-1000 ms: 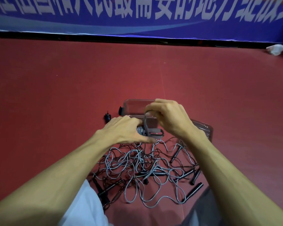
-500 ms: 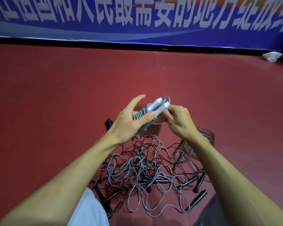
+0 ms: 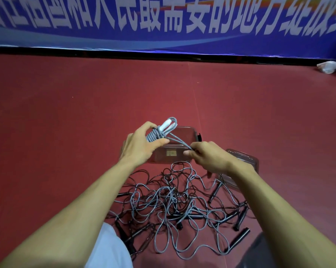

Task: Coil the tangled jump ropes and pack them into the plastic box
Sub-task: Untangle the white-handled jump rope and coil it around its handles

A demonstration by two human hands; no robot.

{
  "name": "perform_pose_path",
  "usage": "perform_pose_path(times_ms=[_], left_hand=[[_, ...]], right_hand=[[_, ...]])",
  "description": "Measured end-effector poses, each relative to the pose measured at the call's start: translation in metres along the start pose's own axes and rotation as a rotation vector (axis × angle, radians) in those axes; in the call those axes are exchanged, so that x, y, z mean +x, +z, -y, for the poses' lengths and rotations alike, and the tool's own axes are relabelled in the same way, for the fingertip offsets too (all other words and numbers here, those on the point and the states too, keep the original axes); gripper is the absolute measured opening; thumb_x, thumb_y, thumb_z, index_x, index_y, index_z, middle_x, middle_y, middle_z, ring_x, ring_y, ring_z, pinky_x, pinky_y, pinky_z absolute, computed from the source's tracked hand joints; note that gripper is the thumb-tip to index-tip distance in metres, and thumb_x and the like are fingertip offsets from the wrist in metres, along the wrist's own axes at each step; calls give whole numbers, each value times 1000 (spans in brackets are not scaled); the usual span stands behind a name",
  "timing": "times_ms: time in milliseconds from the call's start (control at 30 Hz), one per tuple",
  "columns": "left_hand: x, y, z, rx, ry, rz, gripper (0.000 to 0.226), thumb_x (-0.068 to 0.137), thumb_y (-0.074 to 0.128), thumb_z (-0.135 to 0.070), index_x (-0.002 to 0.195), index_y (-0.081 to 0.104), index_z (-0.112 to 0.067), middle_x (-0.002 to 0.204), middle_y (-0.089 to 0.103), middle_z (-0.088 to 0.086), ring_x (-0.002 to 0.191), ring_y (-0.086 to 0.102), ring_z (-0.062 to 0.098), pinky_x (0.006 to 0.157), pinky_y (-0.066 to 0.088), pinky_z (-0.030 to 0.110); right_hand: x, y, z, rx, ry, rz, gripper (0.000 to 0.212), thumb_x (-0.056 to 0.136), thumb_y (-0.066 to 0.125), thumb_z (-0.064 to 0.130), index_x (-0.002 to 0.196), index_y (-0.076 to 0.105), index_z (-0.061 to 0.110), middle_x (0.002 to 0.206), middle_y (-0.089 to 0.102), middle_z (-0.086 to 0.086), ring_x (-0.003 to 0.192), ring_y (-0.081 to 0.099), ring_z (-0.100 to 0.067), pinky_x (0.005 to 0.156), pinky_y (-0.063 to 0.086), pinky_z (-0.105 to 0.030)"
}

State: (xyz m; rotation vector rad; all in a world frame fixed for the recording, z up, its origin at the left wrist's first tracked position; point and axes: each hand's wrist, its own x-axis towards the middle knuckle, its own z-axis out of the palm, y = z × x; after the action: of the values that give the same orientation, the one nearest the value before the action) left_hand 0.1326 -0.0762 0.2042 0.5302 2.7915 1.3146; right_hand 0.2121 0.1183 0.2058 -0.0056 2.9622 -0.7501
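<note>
head: left hand [image 3: 142, 147] fingers [image 3: 145, 126] wrap coiled rope [image 3: 156, 134]; right hand [image 3: 209, 157] pinches its strands

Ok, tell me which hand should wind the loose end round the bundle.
Right, probably. The right hand pinches the loose strands running off the coiled rope; the left hand is occupied gripping that coil.

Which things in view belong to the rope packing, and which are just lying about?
Job: left hand gripping the grey coiled rope; right hand pinching its loose strands; tangled ropes on the floor; clear plastic box; second clear piece beside it, probably the lid.
Lying about: white crumpled item at far right; blue banner.
</note>
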Motion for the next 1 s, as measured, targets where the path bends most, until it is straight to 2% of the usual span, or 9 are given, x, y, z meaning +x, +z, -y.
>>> perform_pose_path(times_ms=[100,200,300,367,567,700,767,867,1000], left_hand=[[-1,0,4,288,20,-23,44,81,65,-62,119,52,-44,94,67,7,97,61,38,75,40,35],[-2,5,5,419,62,33,54,88,58,-58,137,37,-55,129,62,8,115,56,41,89,41,41],[-4,9,2,557,102,117,66,93,54,-54,146,15,-60,139,55,8,121,52,42,94,41,43],[-6,11,0,631,170,159,62,93,54,-53,144,18,-62,137,58,6,119,55,39,91,43,41],[-13,11,-10,697,300,363,48,87,62,-54,131,43,-54,119,65,-3,102,63,24,73,44,33],[-22,10,-22,589,312,422,69,66,62,-79,129,49,-55,111,69,0,101,64,24,74,48,32],[-25,8,-27,487,240,420,76,51,57,-91,120,56,-59,84,69,-3,86,65,22,73,51,33],[-25,7,-28,411,245,384,45,53,57,-91,91,62,-67,49,41,-4,52,44,12,55,39,29],[-27,4,-25,94,336,353,30,56,63,-78,74,67,-54,51,44,-5,48,36,9,52,32,29]], right_hand=[[-2,2,4,-30,-43,36,20,101,47,29,97,61,15,66,50,5,60,48,-15,48,34,-20],[-5,8,11,-87,-126,56,19,101,48,25,100,59,10,73,50,4,66,48,-17,61,32,-27],[-8,10,17,-221,-251,46,12,100,50,20,105,59,13,90,56,6,77,48,-14,66,36,-29],[-11,7,19,-300,-318,-14,10,99,51,17,104,59,17,89,55,11,76,46,-9,63,33,-28],[-13,-7,12,-306,-371,-297,17,95,58,28,107,69,22,95,63,5,83,62,-20,57,41,-30],[-7,-6,7,-104,-369,-454,17,88,64,31,94,73,18,86,68,1,78,64,-26,62,52,-40],[-4,-7,5,22,-366,-522,20,83,65,32,88,74,16,80,69,1,73,65,-22,62,53,-43],[-2,-5,6,118,-378,-583,16,78,72,29,82,75,14,72,66,7,65,62,-13,58,52,-40],[1,-7,0,182,-303,-701,20,78,72,44,76,71,25,53,52,14,52,48,-10,49,43,-35]])
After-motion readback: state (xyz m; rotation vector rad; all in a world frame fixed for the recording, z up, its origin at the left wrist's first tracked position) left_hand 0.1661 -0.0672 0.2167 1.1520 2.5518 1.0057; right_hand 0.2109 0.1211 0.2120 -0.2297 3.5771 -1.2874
